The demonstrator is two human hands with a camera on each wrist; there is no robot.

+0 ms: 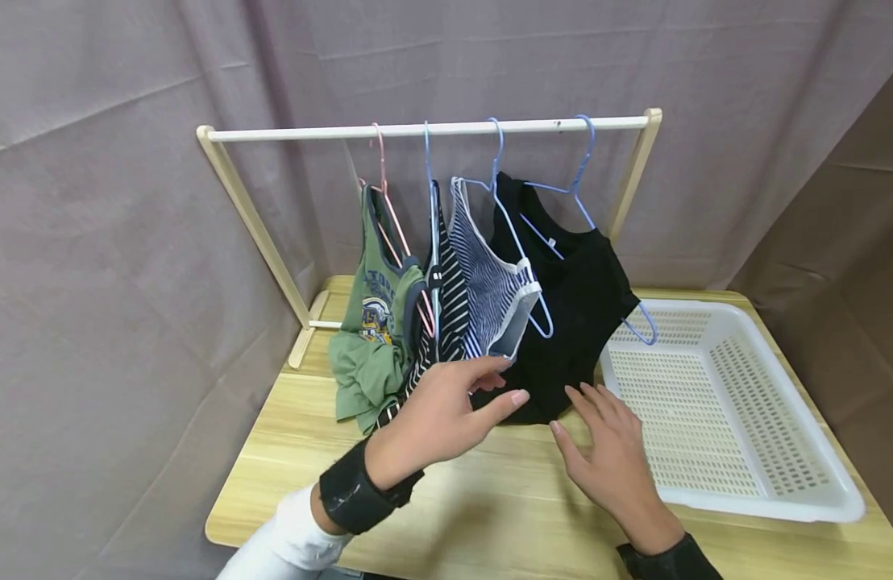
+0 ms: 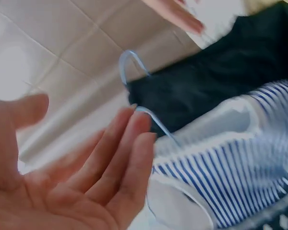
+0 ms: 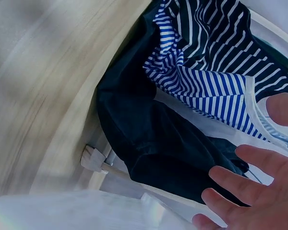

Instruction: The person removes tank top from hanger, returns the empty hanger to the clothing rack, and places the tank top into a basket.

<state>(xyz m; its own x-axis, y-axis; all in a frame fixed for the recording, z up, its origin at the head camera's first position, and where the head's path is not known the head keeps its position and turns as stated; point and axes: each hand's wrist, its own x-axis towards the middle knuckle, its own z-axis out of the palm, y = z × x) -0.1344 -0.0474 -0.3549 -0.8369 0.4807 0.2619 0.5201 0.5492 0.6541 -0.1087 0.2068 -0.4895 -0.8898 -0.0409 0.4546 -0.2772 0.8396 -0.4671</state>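
Four garments hang from the rack. A blue-and-white striped tank top (image 1: 483,274) on a blue hanger (image 1: 512,225) is nearest my left hand (image 1: 446,407), whose thumb and fingers are spread apart around nothing. Right of it hangs a black top (image 1: 570,298) on another blue hanger (image 1: 587,161). My right hand (image 1: 606,451) is close to its lower hem, fingers extended and holding nothing. Further left hang a black-and-white striped top (image 1: 452,298) and a green tank top (image 1: 377,322) on a pink hanger (image 1: 384,177). In the right wrist view the black top (image 3: 149,129) hangs beyond my fingers (image 3: 235,187).
The garment rack has a white rail (image 1: 294,134) and wooden legs (image 1: 254,225), standing on a wooden table (image 1: 272,451). A white perforated basket (image 1: 802,403) sits to the right on the table. Grey cloth (image 1: 113,282) hangs behind and to the left.
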